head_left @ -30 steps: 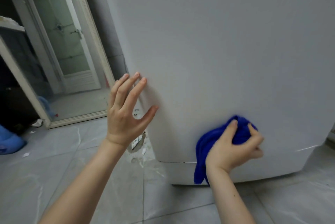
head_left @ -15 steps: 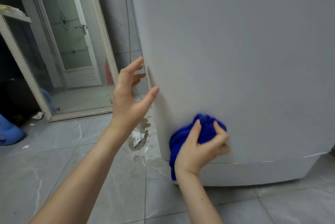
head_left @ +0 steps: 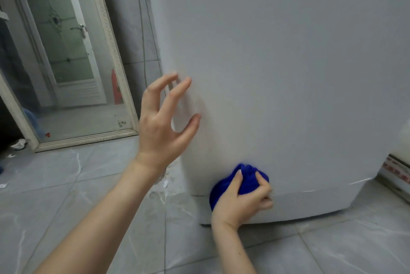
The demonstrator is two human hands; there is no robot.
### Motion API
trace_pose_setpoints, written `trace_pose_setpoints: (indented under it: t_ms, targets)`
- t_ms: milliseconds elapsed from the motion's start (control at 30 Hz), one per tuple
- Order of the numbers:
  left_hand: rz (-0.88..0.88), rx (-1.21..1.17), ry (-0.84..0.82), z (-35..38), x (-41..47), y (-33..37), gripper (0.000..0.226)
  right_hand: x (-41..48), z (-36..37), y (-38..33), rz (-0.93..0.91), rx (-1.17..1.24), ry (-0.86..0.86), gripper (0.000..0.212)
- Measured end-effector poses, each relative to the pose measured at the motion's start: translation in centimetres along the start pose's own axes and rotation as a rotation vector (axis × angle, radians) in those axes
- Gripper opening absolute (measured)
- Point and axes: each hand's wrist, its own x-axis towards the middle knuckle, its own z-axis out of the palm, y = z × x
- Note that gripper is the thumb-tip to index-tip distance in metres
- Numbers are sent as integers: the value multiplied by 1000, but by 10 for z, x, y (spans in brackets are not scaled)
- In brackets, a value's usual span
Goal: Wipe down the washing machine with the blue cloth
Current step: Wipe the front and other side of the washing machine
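The white washing machine point(head_left: 288, 62) fills the upper right of the head view, its flat side panel facing me. My right hand point(head_left: 241, 202) grips a bunched blue cloth point(head_left: 246, 179) and presses it against the panel low down, just above the seam of the base. My left hand point(head_left: 164, 120) is open with fingers spread, its fingertips resting on the panel near the machine's left edge. Part of the cloth is hidden behind my right hand.
Grey marble-pattern floor tiles point(head_left: 88, 196) lie below. A framed mirror point(head_left: 73, 56) leans against the tiled wall at the left. Debris and scraps point(head_left: 165, 185) sit on the floor by the machine's left corner. Another white object point(head_left: 399, 162) stands at the right edge.
My right hand with the cloth went left along the lower panel, then back right a little and lower. My left hand shifted from the machine's edge onto the panel.
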Motion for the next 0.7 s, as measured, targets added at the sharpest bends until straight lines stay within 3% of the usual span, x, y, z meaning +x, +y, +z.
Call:
trace_pose_setpoints:
  t_ms: [133,233,300,433,500,700]
  targets:
    - [177,104,-13,17,-5,4,55,43,20,-68,-335,143,44,35]
    - [230,147,-42,31,-9,11,55,62,18,-64,-507,119,27,33]
    - [279,178,-68,42,-14,20,55,68,5,-33,-381,125,87,38]
    - [277,191,-108,64,-14,41,57,79,-14,0,84,122,228,35]
    - [257,224,-105,73,-9,53,62,89,-11,-22,104,181,241,29]
    - [224,365,-39,104,10,75,69,154,-12,-109,-491,148,121,28]
